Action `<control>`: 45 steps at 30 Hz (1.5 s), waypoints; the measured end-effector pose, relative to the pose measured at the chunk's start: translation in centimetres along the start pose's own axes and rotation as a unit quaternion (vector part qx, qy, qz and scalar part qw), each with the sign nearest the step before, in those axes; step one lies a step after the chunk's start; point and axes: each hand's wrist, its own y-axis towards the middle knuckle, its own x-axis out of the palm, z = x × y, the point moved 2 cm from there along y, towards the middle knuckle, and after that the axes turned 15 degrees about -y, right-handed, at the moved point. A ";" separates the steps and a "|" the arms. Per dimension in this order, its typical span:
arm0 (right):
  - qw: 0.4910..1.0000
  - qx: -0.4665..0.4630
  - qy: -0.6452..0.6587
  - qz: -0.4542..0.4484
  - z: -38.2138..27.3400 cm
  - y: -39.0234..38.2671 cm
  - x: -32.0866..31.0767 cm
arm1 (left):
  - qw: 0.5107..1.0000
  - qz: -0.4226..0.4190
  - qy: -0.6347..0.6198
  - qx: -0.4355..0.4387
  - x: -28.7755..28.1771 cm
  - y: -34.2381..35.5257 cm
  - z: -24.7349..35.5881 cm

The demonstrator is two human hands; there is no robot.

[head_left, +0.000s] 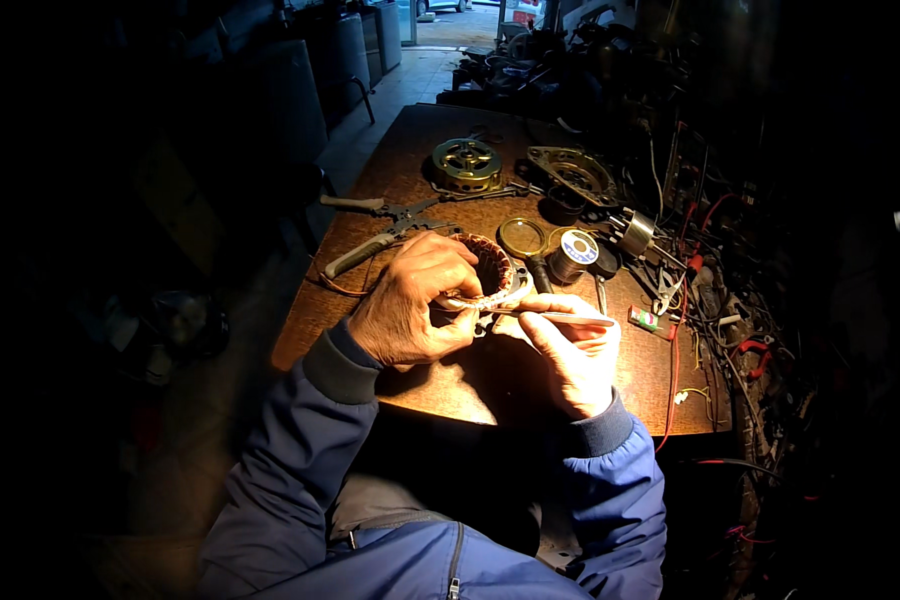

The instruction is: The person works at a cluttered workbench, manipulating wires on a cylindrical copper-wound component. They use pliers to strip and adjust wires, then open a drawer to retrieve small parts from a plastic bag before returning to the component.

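Observation:
A ring-shaped motor stator (494,268) with copper windings is tilted up over the near part of the table. My left hand (417,290) is closed around its left side, with fingertips at the near rim. My right hand (573,352) pinches a slim metal tool (577,320), whose tip reaches toward the stator's near rim; the fingers hide part of it, so its exact kind is unclear. Just beyond the stator lie a brass-coloured ring (522,237) and a spool of fine wire (570,262) with a white and blue label.
Beige-handled pliers (360,254) lie left of the stator. Two brass-coloured housings (467,165) (575,172) sit at the table's far end. A silver cylindrical part (631,232) and a small green-and-red packet (650,321) are on the right, beside tangled cables (740,350). The wooden table (310,318) has dark surroundings.

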 end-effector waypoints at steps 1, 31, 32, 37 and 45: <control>1.000 -0.002 0.001 -0.003 0.0 0.0 0.1 | 1.000 0.000 0.000 -0.001 0.0 -0.1 -0.1; 0.999 0.002 -0.029 -0.019 1.2 0.2 -0.2 | 1.000 0.006 -0.002 -0.007 0.1 -0.2 -0.1; 0.999 0.003 -0.033 -0.019 1.1 0.2 -0.2 | 1.000 0.006 -0.001 -0.007 0.0 -0.2 -0.1; 1.000 0.002 -0.020 -0.020 1.1 0.2 -0.1 | 1.000 0.008 0.006 -0.004 0.1 -0.3 -0.2; 1.000 0.011 -0.019 -0.012 0.5 0.2 0.0 | 1.000 0.008 -0.006 -0.023 0.1 -0.2 0.0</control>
